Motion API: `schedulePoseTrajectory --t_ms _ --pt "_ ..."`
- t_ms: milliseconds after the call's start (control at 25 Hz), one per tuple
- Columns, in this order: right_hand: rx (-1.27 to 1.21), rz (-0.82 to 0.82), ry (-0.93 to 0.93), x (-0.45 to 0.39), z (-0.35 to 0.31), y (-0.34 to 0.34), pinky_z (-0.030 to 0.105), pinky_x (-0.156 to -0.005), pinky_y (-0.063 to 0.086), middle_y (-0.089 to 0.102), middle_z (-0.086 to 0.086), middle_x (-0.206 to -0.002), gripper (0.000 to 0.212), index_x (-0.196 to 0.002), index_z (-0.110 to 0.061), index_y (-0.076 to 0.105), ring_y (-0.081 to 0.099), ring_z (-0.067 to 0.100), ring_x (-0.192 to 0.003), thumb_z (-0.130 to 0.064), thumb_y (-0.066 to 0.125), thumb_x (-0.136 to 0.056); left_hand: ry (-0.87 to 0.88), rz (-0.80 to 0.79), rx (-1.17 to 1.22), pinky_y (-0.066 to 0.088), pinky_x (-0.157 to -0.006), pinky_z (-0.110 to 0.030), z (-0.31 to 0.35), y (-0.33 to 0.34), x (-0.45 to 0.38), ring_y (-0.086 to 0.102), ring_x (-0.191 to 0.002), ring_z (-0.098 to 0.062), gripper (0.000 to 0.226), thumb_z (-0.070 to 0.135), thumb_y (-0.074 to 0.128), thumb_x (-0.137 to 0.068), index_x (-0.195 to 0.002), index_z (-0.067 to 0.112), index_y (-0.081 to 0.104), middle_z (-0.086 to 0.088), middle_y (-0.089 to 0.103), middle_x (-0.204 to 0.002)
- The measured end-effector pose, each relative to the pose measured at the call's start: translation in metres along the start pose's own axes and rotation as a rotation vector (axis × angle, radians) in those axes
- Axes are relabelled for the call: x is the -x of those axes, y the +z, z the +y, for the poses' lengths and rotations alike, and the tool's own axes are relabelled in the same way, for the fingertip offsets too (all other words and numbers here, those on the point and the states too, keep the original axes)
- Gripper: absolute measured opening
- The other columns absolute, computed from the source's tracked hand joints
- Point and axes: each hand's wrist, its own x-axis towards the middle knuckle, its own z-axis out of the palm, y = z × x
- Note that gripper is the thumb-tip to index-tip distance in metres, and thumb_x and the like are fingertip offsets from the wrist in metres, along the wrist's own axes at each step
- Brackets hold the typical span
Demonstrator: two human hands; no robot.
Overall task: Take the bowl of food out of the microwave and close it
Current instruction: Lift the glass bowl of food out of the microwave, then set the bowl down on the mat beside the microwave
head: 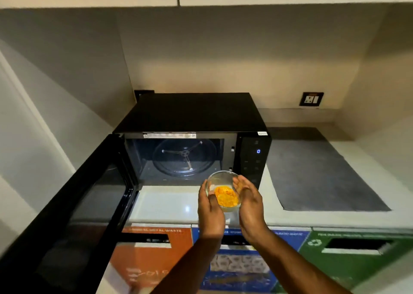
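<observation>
A clear glass bowl (pixel 223 188) with orange-yellow food in it is held between both hands, just in front of the black microwave (pixel 192 114) and above the white counter (pixel 165 202). My left hand (pixel 210 211) cups its left side and my right hand (pixel 250 202) cups its right side. The microwave door (pixel 73 208) is swung wide open to the left. Inside, the glass turntable (pixel 184 157) is bare. The control panel (pixel 254 157) shows a lit blue digit.
A dark grey mat (pixel 317 177) lies on the counter right of the microwave. A wall socket (pixel 311 99) sits on the back wall. Below the counter edge are orange (pixel 154 255), blue (pixel 241 269) and green (pixel 348 255) waste-bin fronts with slots. Cabinets hang overhead.
</observation>
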Motion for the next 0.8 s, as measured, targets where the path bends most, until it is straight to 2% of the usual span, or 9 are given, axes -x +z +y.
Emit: schedulePoseTrajectory --t_ms 200,320,360,400,480,520,600,680,800 --pt "0.023 0.132 -0.009 0.006 -0.005 -0.071 0.046 -0.098 0.058 0.072 0.004 -0.121 0.029 -0.126 -0.021 0.066 0.07 0.023 -0.109 -0.029 0.051 -0.103 0.001 -0.079 0.008 0.049 -0.107 -0.04 -0.017 0.056 0.037 0.054 -0.13 -0.024 0.044 0.023 0.031 -0.106 -0.149 0.021 0.041 -0.009 0.052 -0.147" --pt "0.022 0.189 -0.03 -0.011 -0.015 -0.121 0.047 -0.098 0.058 0.073 0.007 -0.12 0.027 -0.123 -0.02 0.068 0.071 0.025 -0.109 -0.027 0.052 -0.103 -0.004 -0.136 0.024 0.051 -0.091 -0.015 -0.024 0.105 0.048 0.056 -0.119 -0.013 0.044 0.022 0.033 -0.106 -0.149 0.019 0.042 -0.006 0.052 -0.145" --pt "0.024 0.2 -0.032 -0.019 -0.018 -0.136 0.048 -0.098 0.058 0.073 0.008 -0.121 0.027 -0.123 -0.019 0.068 0.071 0.026 -0.109 -0.027 0.051 -0.103 -0.005 -0.15 0.031 0.05 -0.092 -0.015 -0.026 0.122 0.05 0.055 -0.121 -0.013 0.044 0.024 0.033 -0.106 -0.149 0.019 0.042 -0.005 0.051 -0.146" --pt "0.025 0.206 -0.035 -0.028 -0.021 -0.152 0.045 -0.096 0.059 0.072 0.007 -0.121 0.028 -0.124 -0.019 0.067 0.071 0.026 -0.109 -0.028 0.051 -0.103 -0.009 -0.164 0.04 0.049 -0.099 -0.022 -0.027 0.14 0.05 0.054 -0.126 -0.016 0.044 0.024 0.034 -0.106 -0.149 0.019 0.043 -0.006 0.05 -0.148" --pt "0.044 0.209 -0.047 -0.049 -0.028 -0.181 0.028 -0.081 0.062 0.073 0.002 -0.12 0.029 -0.124 -0.022 0.067 0.072 0.018 -0.105 -0.033 0.054 -0.102 -0.024 -0.174 0.079 0.047 -0.11 -0.04 -0.03 0.176 0.048 0.054 -0.131 -0.025 0.043 0.022 0.037 -0.106 -0.147 0.017 0.045 -0.009 0.051 -0.15" --pt "0.057 0.21 -0.048 -0.06 -0.03 -0.195 0.02 -0.075 0.059 0.072 -0.001 -0.12 0.029 -0.124 -0.024 0.067 0.072 0.013 -0.104 -0.036 0.055 -0.101 -0.037 -0.171 0.098 0.046 -0.111 -0.047 -0.032 0.195 0.047 0.056 -0.131 -0.029 0.042 0.022 0.038 -0.105 -0.146 0.015 0.047 -0.012 0.054 -0.148" --pt "0.06 0.216 -0.043 -0.083 -0.034 -0.221 0.013 -0.071 0.055 0.072 -0.005 -0.119 0.026 -0.121 -0.027 0.067 0.07 0.005 -0.102 -0.038 0.055 -0.101 -0.069 -0.17 0.127 0.046 -0.11 -0.054 -0.038 0.228 0.041 0.059 -0.128 -0.035 0.041 0.023 0.041 -0.104 -0.142 0.011 0.05 -0.017 0.058 -0.142" --pt "0.062 0.208 -0.026 -0.111 -0.037 -0.248 0.014 -0.072 0.057 0.071 -0.007 -0.118 0.024 -0.119 -0.03 0.066 0.069 0.003 -0.1 -0.04 0.054 -0.101 -0.087 -0.2 0.142 0.048 -0.107 -0.057 -0.045 0.261 0.033 0.06 -0.126 -0.037 0.041 0.025 0.043 -0.104 -0.141 0.011 0.052 -0.018 0.061 -0.139" --pt "-0.001 0.214 0.035 -0.154 -0.036 -0.275 0.038 -0.089 0.061 0.074 0.004 -0.119 0.026 -0.12 -0.023 0.067 0.072 0.022 -0.105 -0.033 0.053 -0.102 -0.125 -0.249 0.103 0.049 -0.104 -0.06 -0.057 0.301 0.013 0.06 -0.126 -0.038 0.041 0.025 0.042 -0.104 -0.143 0.015 0.049 -0.017 0.059 -0.14"
